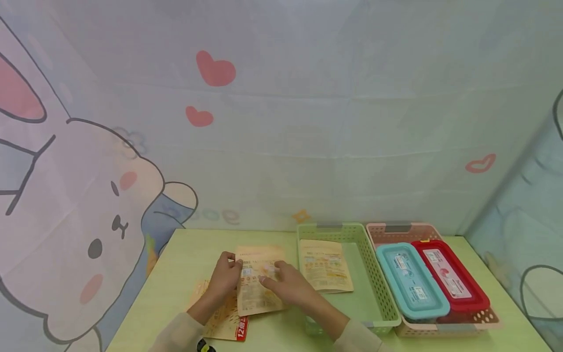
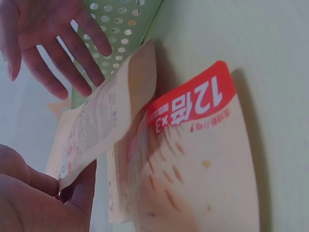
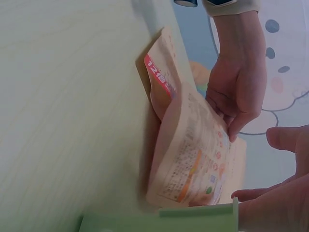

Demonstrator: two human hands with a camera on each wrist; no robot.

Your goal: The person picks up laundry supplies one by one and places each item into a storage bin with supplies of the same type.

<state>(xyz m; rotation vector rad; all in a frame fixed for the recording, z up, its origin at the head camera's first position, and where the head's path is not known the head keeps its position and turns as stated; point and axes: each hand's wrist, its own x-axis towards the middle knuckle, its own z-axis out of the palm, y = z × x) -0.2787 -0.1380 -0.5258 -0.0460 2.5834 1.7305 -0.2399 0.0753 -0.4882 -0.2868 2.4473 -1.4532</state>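
Observation:
My left hand pinches a tan pouch by its left edge between thumb and fingers. Small print covers the face of this pouch, which is tilted above the table in the left wrist view. On the other side, my right hand is close to the pouch's right edge, its fingers spread and fairly straight in the left wrist view. Whether it touches the pouch is unclear. Under and beside the left hand lies another tan pouch with a red corner marked 12, partly covered by the held one.
A green basket stands to the right with a tan pouch lying in it. Beyond it, a pink basket carries a turquoise-lidded box and a red-lidded box. A printed cloth hangs behind the table.

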